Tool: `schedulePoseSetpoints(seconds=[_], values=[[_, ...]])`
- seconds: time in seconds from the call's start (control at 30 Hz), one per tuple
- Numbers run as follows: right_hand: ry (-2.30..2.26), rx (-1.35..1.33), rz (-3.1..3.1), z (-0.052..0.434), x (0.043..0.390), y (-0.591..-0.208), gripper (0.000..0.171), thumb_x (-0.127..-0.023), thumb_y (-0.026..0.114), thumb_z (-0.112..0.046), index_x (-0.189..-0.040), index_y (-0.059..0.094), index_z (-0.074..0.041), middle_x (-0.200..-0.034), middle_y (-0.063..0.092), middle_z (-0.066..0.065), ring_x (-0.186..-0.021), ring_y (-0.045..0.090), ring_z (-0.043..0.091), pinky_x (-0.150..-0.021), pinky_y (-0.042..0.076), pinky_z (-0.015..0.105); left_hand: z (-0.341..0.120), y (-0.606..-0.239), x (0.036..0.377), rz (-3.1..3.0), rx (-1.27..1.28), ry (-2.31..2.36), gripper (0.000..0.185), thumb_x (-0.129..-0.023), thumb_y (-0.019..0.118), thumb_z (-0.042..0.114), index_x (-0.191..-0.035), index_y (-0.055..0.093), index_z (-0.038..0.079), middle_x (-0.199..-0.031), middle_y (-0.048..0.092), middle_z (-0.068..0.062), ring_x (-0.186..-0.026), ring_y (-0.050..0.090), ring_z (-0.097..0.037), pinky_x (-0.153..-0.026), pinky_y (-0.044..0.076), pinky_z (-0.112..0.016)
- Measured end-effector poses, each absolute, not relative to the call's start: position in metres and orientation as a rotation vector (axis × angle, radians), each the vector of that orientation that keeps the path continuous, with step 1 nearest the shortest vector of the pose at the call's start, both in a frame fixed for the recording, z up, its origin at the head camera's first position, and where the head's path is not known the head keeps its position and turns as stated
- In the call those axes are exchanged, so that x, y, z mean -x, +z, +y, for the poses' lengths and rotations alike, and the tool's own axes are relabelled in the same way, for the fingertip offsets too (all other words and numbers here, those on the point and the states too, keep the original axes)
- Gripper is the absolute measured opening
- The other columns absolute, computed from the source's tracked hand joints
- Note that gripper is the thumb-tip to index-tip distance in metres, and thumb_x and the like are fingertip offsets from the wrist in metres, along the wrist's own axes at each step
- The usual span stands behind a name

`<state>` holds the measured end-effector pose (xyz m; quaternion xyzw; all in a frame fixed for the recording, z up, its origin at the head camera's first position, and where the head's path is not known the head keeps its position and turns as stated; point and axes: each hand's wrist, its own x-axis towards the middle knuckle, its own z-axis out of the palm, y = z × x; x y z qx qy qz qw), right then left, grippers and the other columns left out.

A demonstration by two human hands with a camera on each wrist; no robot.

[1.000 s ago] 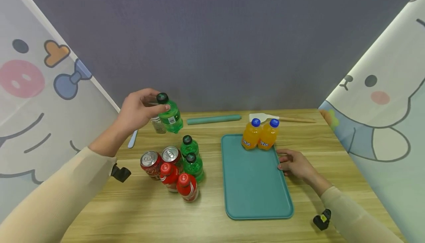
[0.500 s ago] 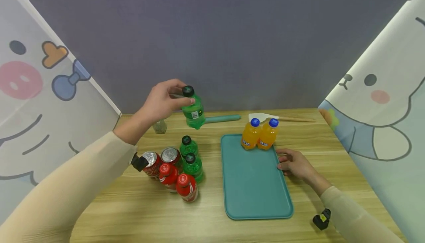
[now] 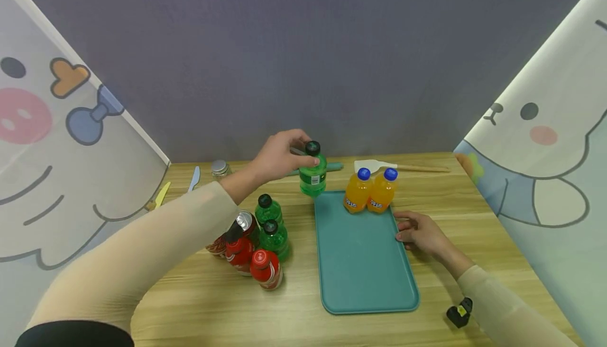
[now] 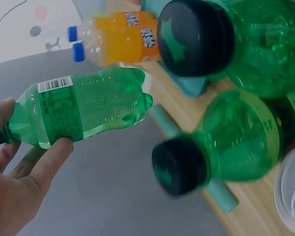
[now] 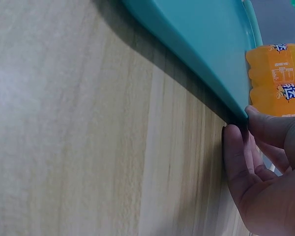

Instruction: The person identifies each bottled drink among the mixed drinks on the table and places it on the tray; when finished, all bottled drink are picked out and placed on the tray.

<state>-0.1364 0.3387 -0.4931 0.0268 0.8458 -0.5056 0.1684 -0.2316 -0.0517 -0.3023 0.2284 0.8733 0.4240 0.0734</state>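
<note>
Wood-grain table (image 3: 227, 315) is carrying the lot. Teal tray (image 3: 365, 268) is lying right of the table's middle, long sides running near to far. White-headed spatula (image 3: 372, 166) is lying along the table's far edge, beyond the tray; teal rod (image 3: 334, 166) is lying left of it on that edge, partly hidden.

Our left hand (image 3: 280, 157) is gripping a green bottle (image 3: 313, 176), thumb and fingers wrapping its upper part. We're holding it in the air, roughly upright, just off the tray's far left corner. Our right hand (image 3: 419, 233) is pinching the tray's rim on the right edge, toward the far end.

Two orange bottles (image 3: 356, 191) are standing in the tray's far right corner, side by side. Two other green bottles (image 3: 275, 241) are standing off the tray's left edge, two red bottles (image 3: 266, 272) on their near side. Two cans (image 3: 245, 221) are standing left of those greens, one mostly hidden. Silver-lidded jar (image 3: 220, 168) is sitting toward the table's far left corner; blue knife (image 3: 194, 178) and yellow knife (image 3: 163, 194) are lying left of it.
</note>
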Motion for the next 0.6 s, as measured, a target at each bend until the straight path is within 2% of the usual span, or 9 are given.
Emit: schedulePoseSetpoints(seconds=[0.3, 0.6], values=[[-1.437, -0.092, 2.409, 0.338, 0.135, -0.493, 0.062, -0.093, 0.070, 0.001, -0.149, 0.044, 0.007, -0.113, 0.063, 0.025, -0.081, 0.066, 0.023, -0.065, 0.061, 0.035, -0.021, -0.324, 0.236, 2.575, -0.651, 1.171, 0.026, -0.092, 0.080, 0.030, -0.110, 0.064, 0.019, -0.114, 0.067, 0.000, -0.111, 0.062, -0.024, -0.083, 0.056, -0.039], [-1.424, -0.102, 2.419, 0.336, 0.136, -0.491, 0.062, -0.093, 0.071, 0.001, -0.149, 0.044, 0.006, -0.110, 0.063, 0.023, -0.080, 0.065, 0.023, -0.065, 0.060, 0.035, 0.000, -0.338, 0.244, 2.543, -0.648, 1.023, 0.029, -0.092, 0.080, 0.028, -0.107, 0.058, 0.016, -0.115, 0.063, -0.005, -0.103, 0.058, -0.025, -0.084, 0.051, -0.038]])
